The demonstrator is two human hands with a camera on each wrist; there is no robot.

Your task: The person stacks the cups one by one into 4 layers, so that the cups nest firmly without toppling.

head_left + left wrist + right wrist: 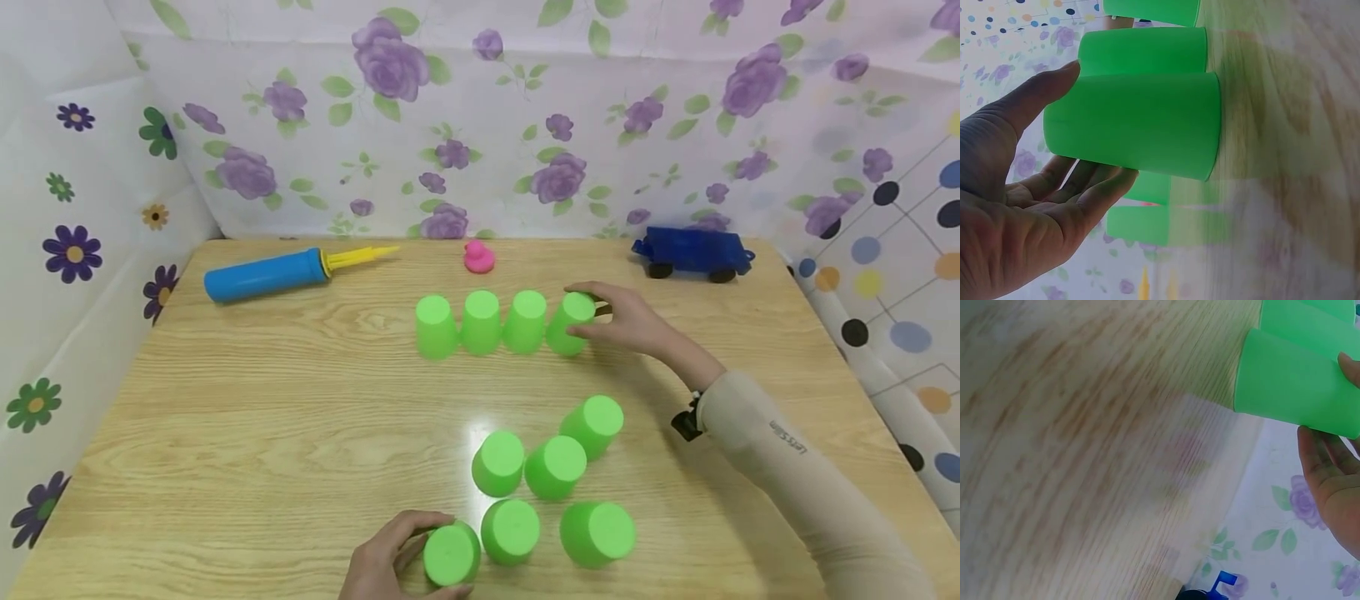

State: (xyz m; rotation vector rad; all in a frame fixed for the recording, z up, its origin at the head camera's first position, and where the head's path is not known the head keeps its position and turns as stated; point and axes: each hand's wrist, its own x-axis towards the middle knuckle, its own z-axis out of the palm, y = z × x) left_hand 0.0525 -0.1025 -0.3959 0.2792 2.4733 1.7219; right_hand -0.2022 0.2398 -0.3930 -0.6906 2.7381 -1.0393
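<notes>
Near, the left hand (381,560) curves half-spread thumb and fingers round an upturned green cup (452,554), five loose cups (556,467) (also upturned) to its right; far, the right hand (630,321) likewise grips the right-end cup (570,319) of a four-cup row (481,323)

Left hand (382,560): low in the head view, thumb (1041,97) and fingers (1107,195) curved in a grasp.
Right hand (626,321): farther forward, thumb and fingers set apart in a grip.
Right arm (795,487): long-sleeved, slanting forward and inward from the lower right.
</notes>
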